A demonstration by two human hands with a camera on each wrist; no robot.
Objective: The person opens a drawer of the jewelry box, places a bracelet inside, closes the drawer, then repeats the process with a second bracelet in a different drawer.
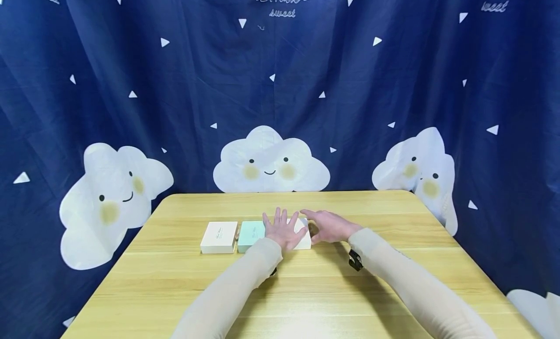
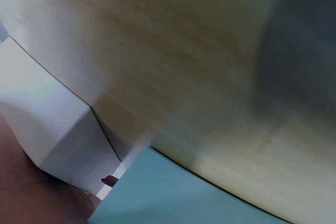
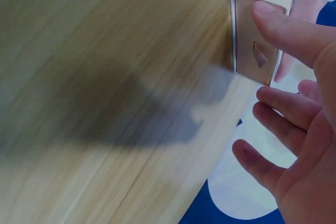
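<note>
Three small drawer-style boxes stand in a row: a white box (image 1: 218, 238) at the left, a mint-green box (image 1: 251, 237) in the middle, another white box (image 1: 303, 242) at the right. Over the right white box and the mint box's edge, my left hand (image 1: 284, 232) lies with fingers spread and straight. My right hand (image 1: 330, 226) is at that white box's right end, fingers loosely extended. In the right wrist view its thumb (image 3: 286, 30) lies across the brown drawer front (image 3: 257, 40), which has a small pull tab (image 3: 259, 56); whether it touches is unclear.
The boxes are on a light wooden table (image 1: 175, 290). A dark blue curtain (image 1: 280, 100) with white clouds hangs behind the table's far edge. Narrow gaps separate the boxes, and a small brown tab (image 2: 109, 181) shows beside the mint box in the left wrist view.
</note>
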